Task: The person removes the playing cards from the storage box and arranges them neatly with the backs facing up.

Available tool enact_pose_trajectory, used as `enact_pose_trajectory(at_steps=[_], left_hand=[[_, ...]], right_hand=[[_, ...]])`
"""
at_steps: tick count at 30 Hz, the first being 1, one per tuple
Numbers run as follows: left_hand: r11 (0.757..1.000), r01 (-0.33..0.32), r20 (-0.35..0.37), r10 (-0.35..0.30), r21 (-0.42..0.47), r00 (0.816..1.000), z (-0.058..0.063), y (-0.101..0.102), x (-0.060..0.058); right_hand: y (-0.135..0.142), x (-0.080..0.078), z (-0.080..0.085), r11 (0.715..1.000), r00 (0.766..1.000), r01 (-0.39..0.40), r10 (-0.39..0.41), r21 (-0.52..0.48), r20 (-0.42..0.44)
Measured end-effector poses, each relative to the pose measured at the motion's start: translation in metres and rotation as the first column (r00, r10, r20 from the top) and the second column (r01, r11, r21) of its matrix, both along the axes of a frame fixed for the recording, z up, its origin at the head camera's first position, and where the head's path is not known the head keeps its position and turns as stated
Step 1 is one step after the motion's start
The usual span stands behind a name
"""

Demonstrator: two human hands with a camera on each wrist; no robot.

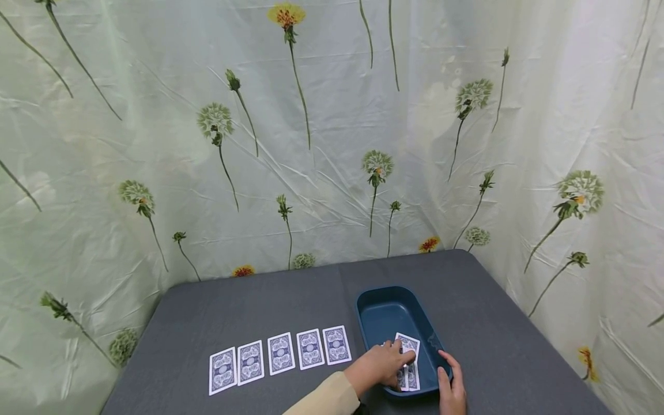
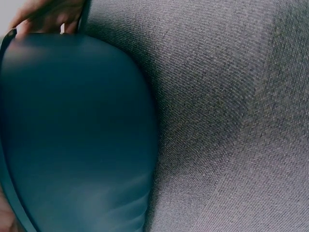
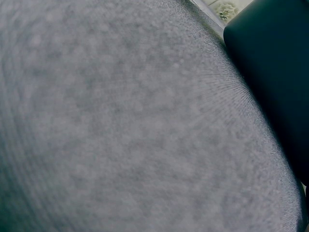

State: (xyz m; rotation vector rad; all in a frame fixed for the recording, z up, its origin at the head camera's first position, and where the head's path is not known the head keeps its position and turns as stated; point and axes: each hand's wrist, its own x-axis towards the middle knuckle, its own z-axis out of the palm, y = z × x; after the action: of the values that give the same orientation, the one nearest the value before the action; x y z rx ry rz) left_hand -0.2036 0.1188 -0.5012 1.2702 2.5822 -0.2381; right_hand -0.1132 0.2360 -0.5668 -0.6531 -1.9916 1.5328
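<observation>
A dark blue tray (image 1: pixel 396 314) stands on the right part of the table, with several blue-and-white playing cards (image 1: pixel 413 377) at its near end. My left hand (image 1: pixel 381 364) reaches over the near left rim, its bent fingers over these cards; whether they pinch one is hidden. One card (image 1: pixel 410 341) shows just beyond the fingers. At the near right corner my right hand (image 1: pixel 452 389) grips the tray's rim between thumb and fingers. The left wrist view shows the tray's outer wall (image 2: pixel 82 121), with part of a hand (image 2: pixel 48 17) at its top edge.
To the left of the tray, several face-down playing cards (image 1: pixel 280 353) lie in a slightly slanting row on the grey tabletop (image 1: pixel 249 311). Behind the table hangs a pale curtain (image 1: pixel 332 173) with a dandelion print, which also runs along both sides.
</observation>
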Motion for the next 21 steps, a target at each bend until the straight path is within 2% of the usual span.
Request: enact_pose_trajectory(at_steps=[4,12,14,21], left_hand=[[1.0,-0.001,0.001,0.001,0.016,1.0,0.0,-0.0004,0.0004],[0.999,0.022,-0.047,-0.02,0.048,0.999,0.0006,0.0005,-0.0013],[0.999,0.021,-0.032,-0.019,0.049,0.999,0.0009,0.0003,-0.002],[0.999,0.009,0.027,-0.01,0.04,1.0,0.0012,-0.0004,-0.0028]], right_hand=[[0.002,0.0005,0.0013,0.998,0.997,-0.032,0.036,-0.05,0.074],[0.0037,-0.0007,0.0011,0.997,0.998,-0.038,0.042,-0.072,0.053],[0.0041,-0.0003,0.0008,0.996,0.998,-0.046,0.049,-0.072,0.043],[0.0046,-0.0001,0.0039,0.995,0.993,-0.044,0.053,-0.087,0.103]])
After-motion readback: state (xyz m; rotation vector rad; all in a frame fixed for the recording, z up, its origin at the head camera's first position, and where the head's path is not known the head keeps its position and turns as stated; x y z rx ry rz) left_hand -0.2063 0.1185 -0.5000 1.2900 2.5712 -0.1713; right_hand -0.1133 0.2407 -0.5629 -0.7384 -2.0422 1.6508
